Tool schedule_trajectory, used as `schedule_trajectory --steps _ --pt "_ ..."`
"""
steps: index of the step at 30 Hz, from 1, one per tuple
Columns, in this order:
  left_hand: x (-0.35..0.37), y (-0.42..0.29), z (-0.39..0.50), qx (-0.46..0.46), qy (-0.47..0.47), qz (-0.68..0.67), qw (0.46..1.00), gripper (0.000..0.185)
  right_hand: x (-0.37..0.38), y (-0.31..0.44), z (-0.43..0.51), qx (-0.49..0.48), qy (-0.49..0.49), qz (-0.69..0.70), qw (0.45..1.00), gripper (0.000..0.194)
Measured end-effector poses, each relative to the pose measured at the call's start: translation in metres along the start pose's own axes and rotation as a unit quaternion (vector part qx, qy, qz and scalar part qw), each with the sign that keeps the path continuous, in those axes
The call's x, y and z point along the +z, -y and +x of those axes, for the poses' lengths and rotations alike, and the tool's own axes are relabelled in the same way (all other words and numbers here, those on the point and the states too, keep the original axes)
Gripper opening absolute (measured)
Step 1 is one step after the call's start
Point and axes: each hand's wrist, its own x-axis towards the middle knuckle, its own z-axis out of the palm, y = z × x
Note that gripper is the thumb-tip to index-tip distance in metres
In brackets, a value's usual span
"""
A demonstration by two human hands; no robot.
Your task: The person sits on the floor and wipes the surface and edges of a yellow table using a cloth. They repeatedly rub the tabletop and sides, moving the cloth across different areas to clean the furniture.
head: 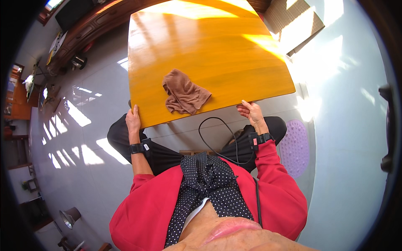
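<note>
A wooden table with a glossy orange-yellow top stands before me. On it, close to the near edge, lies a crumpled brown cloth; neither hand touches it. My left hand grips the tabletop's near left corner, with the thumb on top and the fingers at the side edge. At the near edge, towards the right, my right hand has its thumb and curled fingers against the rim; how firmly it holds is unclear. Each wrist wears a black strapped device.
A black cable loops between my knees. To the right are a purple bumpy mat on the floor and a woven-looking box by the pale wall. A metal kettle stands at the upper left, below a dark wooden cabinet.
</note>
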Motion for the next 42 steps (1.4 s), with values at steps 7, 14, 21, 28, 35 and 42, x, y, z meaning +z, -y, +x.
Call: schedule_trajectory --steps 7,14,21,28,35,42 --pt "0.008 -0.011 0.005 -0.022 -0.021 0.081 0.996 0.055 -0.013 0.003 0.001 0.071 0.094 -0.080 0.990 0.037" --pt "0.010 -0.043 -0.008 0.121 -0.136 0.184 0.966 0.050 0.017 0.024 -0.013 0.028 0.236 -0.256 0.937 0.033" --pt "0.039 -0.075 -0.020 0.169 -0.122 0.145 0.967 0.049 0.133 0.028 -0.003 -0.538 0.041 -0.374 0.754 0.036" --pt "0.051 -0.070 -0.019 0.157 -0.128 0.185 0.962 0.045 0.251 -0.031 0.021 -0.490 0.104 -0.598 0.625 0.055" --pt "0.048 -0.062 -0.020 0.164 -0.131 0.181 0.961 0.047 0.168 0.008 0.084 -0.497 -0.026 -0.617 0.609 0.046" --pt "0.047 -0.092 -0.014 0.173 -0.096 0.138 0.971 0.060 0.116 0.030 0.101 -0.419 -0.135 -0.574 0.691 0.047"
